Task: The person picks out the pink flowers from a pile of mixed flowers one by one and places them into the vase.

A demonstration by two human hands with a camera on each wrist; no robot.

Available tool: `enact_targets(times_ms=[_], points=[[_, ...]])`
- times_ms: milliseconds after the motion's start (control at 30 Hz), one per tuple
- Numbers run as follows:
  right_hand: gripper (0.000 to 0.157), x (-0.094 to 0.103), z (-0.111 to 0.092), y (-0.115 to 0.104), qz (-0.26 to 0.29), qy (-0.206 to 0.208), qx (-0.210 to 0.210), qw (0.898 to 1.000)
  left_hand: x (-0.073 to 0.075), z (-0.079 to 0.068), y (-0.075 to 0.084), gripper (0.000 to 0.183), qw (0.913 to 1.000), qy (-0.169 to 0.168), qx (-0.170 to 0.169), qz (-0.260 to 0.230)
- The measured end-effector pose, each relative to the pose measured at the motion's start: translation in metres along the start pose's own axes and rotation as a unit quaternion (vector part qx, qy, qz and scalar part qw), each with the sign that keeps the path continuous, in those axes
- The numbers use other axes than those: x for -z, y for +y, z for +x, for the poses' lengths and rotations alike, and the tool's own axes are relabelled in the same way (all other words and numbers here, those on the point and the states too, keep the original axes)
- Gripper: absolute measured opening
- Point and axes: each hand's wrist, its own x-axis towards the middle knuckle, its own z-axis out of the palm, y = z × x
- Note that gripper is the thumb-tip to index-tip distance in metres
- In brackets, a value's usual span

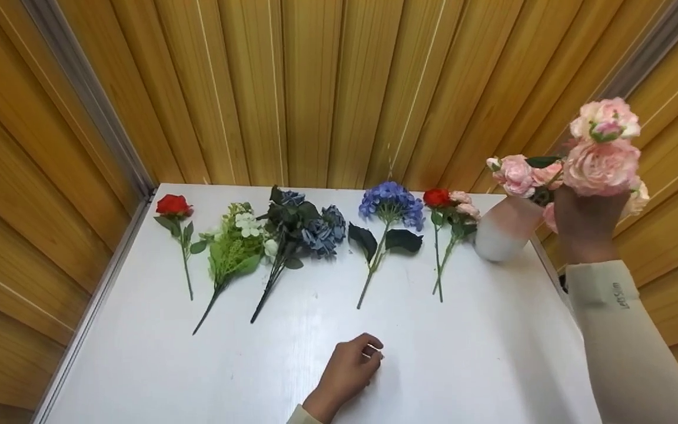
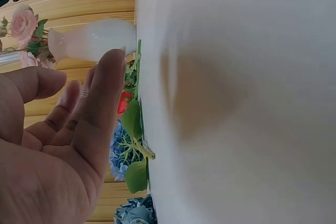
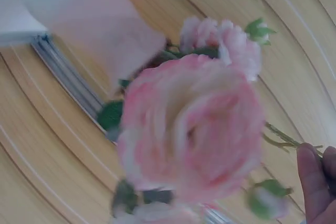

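Observation:
My right hand (image 1: 589,227) is raised at the far right, largely covered by pink blooms in the head view. In the right wrist view its fingers (image 3: 313,182) pinch the green stem of a pink flower (image 3: 191,129). Beside it a vase (image 1: 504,232), white below and pink above, has pink flowers (image 1: 515,175) in its mouth. Which blooms belong to the held stem is partly hidden by overlap. My left hand (image 1: 351,368) is over the front of the white table, fingers relaxed and loosely bent, holding nothing.
Across the table (image 1: 309,365) lie a red rose (image 1: 174,206), a green-and-white spray (image 1: 233,247), a dark blue bunch (image 1: 321,232), a blue hydrangea (image 1: 391,203), and another red rose (image 1: 436,198) with small pink flowers (image 1: 465,206). Wood-patterned walls (image 1: 309,88) enclose the table.

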Motion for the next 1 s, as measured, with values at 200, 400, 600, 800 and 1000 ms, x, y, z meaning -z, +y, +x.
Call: enact_targets(times_ms=[200, 400, 600, 800, 1000], points=[[0.039, 0.005, -0.001, -0.023, 0.055, -0.007, -0.003, 0.998, -0.001, 0.004, 0.003, 0.017, 1.0, 0.002, -0.004, 0.005], [0.046, 0.008, -0.003, -0.025, 0.041, -0.007, -0.058, 0.997, -0.002, 0.004, 0.003, 0.017, 0.9999, 0.0, -0.004, 0.013], [0.051, 0.004, 0.006, 0.038, -0.031, -0.076, -0.077, 0.994, -0.002, 0.005, 0.001, 0.016, 0.9998, -0.003, -0.004, 0.017], [0.048, 0.009, -0.004, 0.022, 0.001, -0.08, -0.082, 0.993, -0.003, 0.005, 0.001, 0.015, 0.9997, -0.004, -0.003, 0.024], [0.038, -0.003, 0.002, 0.015, -0.038, -0.014, -0.034, 0.999, -0.004, 0.005, 0.003, 0.015, 0.9995, -0.007, 0.002, 0.032]])
